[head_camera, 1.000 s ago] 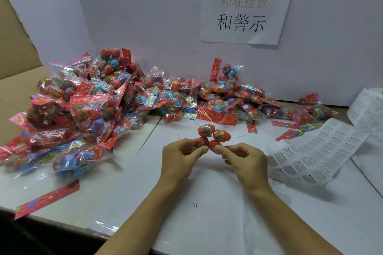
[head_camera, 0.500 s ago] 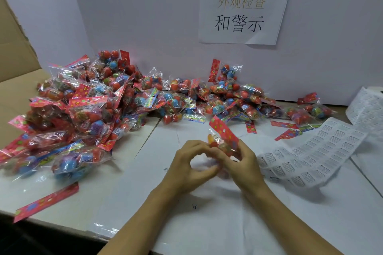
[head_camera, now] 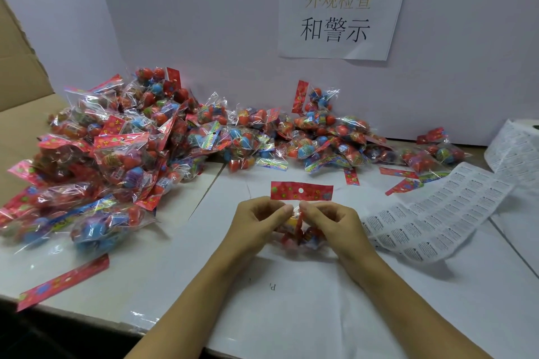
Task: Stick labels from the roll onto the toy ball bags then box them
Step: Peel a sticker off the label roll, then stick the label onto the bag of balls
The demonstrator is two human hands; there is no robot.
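I hold one toy ball bag (head_camera: 302, 192) upright over the white table, its red header card with a punched hole on top and the balls hanging below between my palms. My left hand (head_camera: 256, 221) and my right hand (head_camera: 335, 221) both pinch the clear plastic just under the header, fingertips nearly touching. A strip of white printed labels (head_camera: 437, 213) runs from near my right hand to the roll (head_camera: 516, 148) at the far right. A large pile of toy ball bags (head_camera: 116, 148) lies on the left and along the back wall.
A cardboard box flap (head_camera: 20, 67) rises at the far left. Loose red header cards (head_camera: 64, 283) lie near the table's front left edge and behind the label strip. A paper sign (head_camera: 338, 9) hangs on the white back wall.
The bag was flipped: a second ago the balls stood above my fingers, now the red header is on top, level and facing me. Both hands dropped slightly toward the table.
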